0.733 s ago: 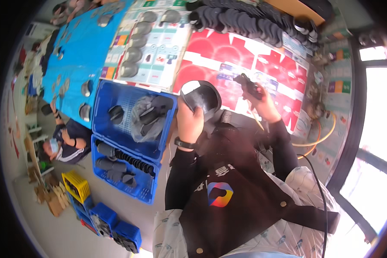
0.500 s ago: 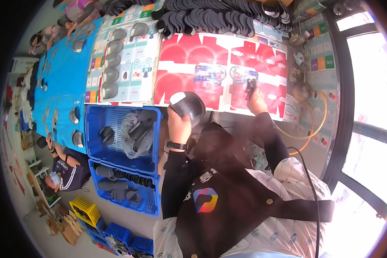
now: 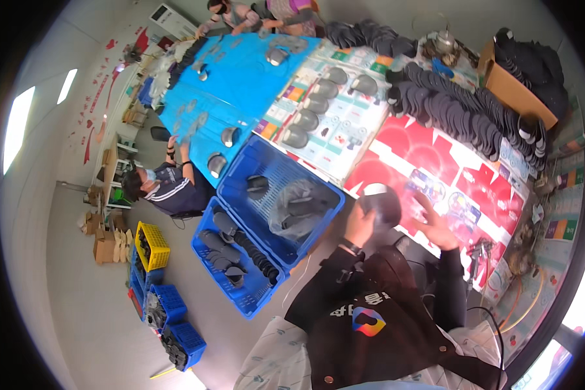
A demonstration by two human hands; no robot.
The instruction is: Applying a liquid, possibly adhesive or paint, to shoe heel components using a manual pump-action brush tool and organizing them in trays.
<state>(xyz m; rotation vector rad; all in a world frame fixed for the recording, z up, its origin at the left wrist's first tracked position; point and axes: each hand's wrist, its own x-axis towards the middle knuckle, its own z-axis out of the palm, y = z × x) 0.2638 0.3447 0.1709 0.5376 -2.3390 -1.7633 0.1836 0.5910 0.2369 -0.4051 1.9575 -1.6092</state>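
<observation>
My left hand [image 3: 359, 224] grips a dark, rounded, cup-shaped piece [image 3: 387, 209] with a pale patch on its upper edge. The piece is held over the near edge of a red-and-white printed sheet [image 3: 406, 146]. To its right, my right hand [image 3: 437, 227] is raised with fingers spread and nothing in them. A small black hand tool [image 3: 480, 252], which looks like an air gun, lies on the sheet's right part, beyond my right hand.
Similar domed pieces [image 3: 305, 119] line a white printed sheet. Overlapping dark curved pieces [image 3: 445, 107] fill the far edge. Blue crates [image 3: 335, 197] with dark parts stand at the left. A co-worker [image 3: 169, 188] sits by the blue table [image 3: 240, 84]; others work beyond. Orange hose [image 3: 533, 302] hangs right.
My right hand has let go of the black tool and come nearer the cup-shaped piece, fingers opening. My left hand still holds the piece. The view has swung left.
</observation>
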